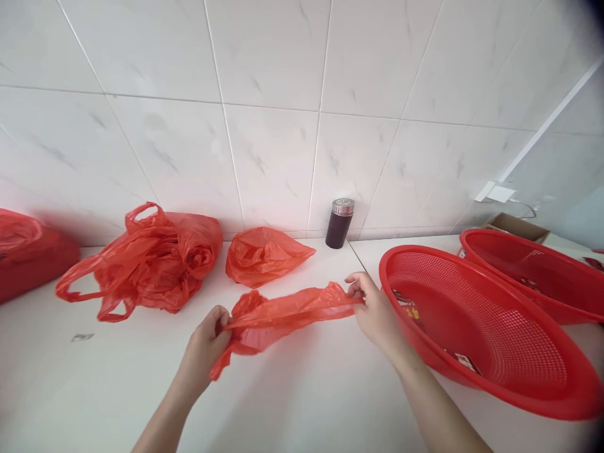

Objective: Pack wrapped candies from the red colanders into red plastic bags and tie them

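Note:
A thin red plastic bag (283, 318) is stretched between my two hands, above the white table. My left hand (210, 340) pinches its left end, and a loose strip hangs down beside the fingers. At the right end, my right hand (370, 308) grips the bag between thumb and fingers. Behind it lies another crumpled red plastic bag (267, 255) near the wall. To the left of that one sits a large heap of red plastic bags (160, 258) with loop handles sticking out.
On the right stand a red perforated basket (509, 314) with a few small packets inside and a second red basket (542, 270). A dark flask (339, 223) stands by the tiled wall (268, 163). A red bundle (33, 258) is at far left; a small scrap (83, 338) lies nearer.

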Demonstrator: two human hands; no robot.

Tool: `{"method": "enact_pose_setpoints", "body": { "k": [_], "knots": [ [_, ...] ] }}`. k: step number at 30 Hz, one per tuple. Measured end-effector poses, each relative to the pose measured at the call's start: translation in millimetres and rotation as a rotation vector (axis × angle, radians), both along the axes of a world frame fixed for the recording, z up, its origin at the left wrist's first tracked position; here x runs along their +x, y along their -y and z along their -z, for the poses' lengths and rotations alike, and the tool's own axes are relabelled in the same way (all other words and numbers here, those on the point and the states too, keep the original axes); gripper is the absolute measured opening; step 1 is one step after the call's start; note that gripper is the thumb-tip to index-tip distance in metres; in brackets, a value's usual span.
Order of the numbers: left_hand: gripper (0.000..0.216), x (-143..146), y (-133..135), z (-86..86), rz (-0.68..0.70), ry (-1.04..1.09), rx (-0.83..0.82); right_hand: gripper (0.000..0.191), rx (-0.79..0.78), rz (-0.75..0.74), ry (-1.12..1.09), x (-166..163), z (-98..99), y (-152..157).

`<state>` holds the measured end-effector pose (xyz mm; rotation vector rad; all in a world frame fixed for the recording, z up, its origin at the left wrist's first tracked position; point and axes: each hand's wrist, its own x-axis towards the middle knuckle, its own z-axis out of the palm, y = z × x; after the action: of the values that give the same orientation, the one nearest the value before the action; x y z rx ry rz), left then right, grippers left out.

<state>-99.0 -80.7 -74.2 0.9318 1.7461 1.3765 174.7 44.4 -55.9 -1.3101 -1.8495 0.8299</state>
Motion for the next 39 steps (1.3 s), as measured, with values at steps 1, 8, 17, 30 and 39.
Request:
{"method": "enact_pose_setpoints", "body": {
  "k": [1,8,17,30,39],
  "knots": [
    [0.022,-4.9,3.5,0.5,0.042,0.04,-0.016,0.036,-0.012,0.013,-0.067,4.3,-4.4,-3.4],
    [0.023,-4.7,18.0,-2.0,0.274,0.495,-0.087,0.039,-0.258,-0.336,-0.059,14.5,-48.4,9.4],
    [0.023,31.9,10.3,-0.1,0.224,0.539,-0.166,0.022,0.171,-0.634,0.397,-39.6,-51.9,74.1],
    [0.019,-37.5,23.9,2.7,0.213,-0.094,-0.352,0.063,0.105,-0.601,0.889,-31.5,30.0,6.7],
    [0.023,69.1,22.8,-3.9,0.223,-1.205,0.368,0.064,-0.01,-0.619,0.943,-44.6,31.4,11.4]
  ]
}}
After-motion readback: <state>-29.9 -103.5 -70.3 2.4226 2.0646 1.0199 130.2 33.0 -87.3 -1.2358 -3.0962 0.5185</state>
